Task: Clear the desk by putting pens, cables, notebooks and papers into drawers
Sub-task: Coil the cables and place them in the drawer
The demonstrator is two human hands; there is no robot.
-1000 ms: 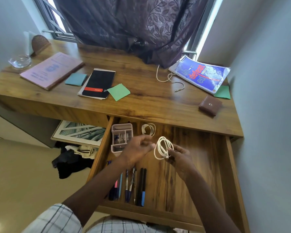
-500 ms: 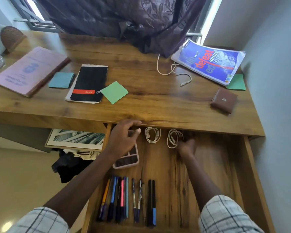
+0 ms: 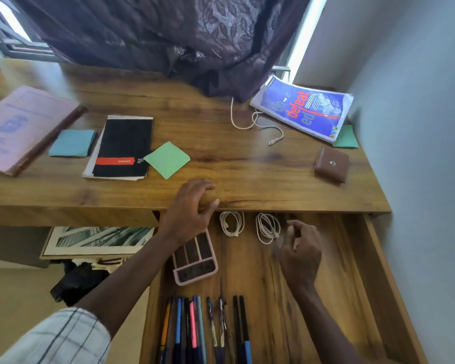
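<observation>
Spanning the view, a wood-grain desk point(image 3: 247, 177) is set below a window covered by a dark purple curtain point(image 3: 168, 35), and a grey wall point(image 3: 418, 127) closes the right side. A drawer point(image 3: 378, 271) under the desk stands pulled open.

At the drawer's rear, a left coiled cable point(image 3: 231, 223) and a right coiled cable point(image 3: 267, 228) are laid side by side, apart. A pink organiser tray point(image 3: 195, 261) is placed to their left, and a row of pens point(image 3: 205, 329) is lined up at the near end.

The left hand point(image 3: 192, 208) is rested on the desk's front edge, fingers relaxed, nothing held. The right hand point(image 3: 300, 248) is held over the drawer just beside the right coiled cable, fingers loosely curled and empty.

On the desk top are located:
- a pink book point(image 3: 19, 124)
- a teal note pad point(image 3: 72, 143)
- a black spiral pad point(image 3: 121, 147)
- a green note point(image 3: 167, 159) just beside the pad
- a loose white cable point(image 3: 258, 124)
- a blue notebook point(image 3: 305, 109)
- a green paper point(image 3: 347, 137)
- a brown wallet point(image 3: 331, 164)

A framed picture point(image 3: 97, 240) and dark clothing point(image 3: 76, 282) are seen below the desk.
</observation>
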